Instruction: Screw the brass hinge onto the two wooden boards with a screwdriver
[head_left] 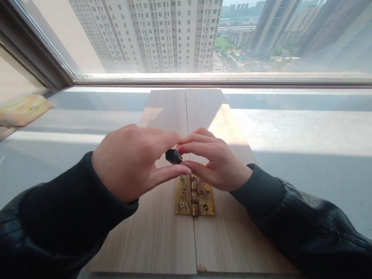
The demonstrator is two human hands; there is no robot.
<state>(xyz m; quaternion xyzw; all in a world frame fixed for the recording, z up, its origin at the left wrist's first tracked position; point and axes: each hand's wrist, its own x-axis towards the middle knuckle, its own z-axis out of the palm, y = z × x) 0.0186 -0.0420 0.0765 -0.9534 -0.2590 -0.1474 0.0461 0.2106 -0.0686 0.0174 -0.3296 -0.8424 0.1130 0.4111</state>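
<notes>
A pale speckled surface (314, 147) below the window (178, 33) carries two wooden boards (148, 237), laid side by side with a narrow seam. Above them are the left hand (127, 162), its thumb and fingers parted around a dark object, contact unclear, and the right hand (221, 162), fingers nearly closed on it. A brass-coloured hinge (186, 199) straddles the seam; over its far end is the dark object (173, 156). Small screws (181, 205) sit in the hinge.

Speckled sill (303, 135) — two wooden boards (154, 229)
</notes>
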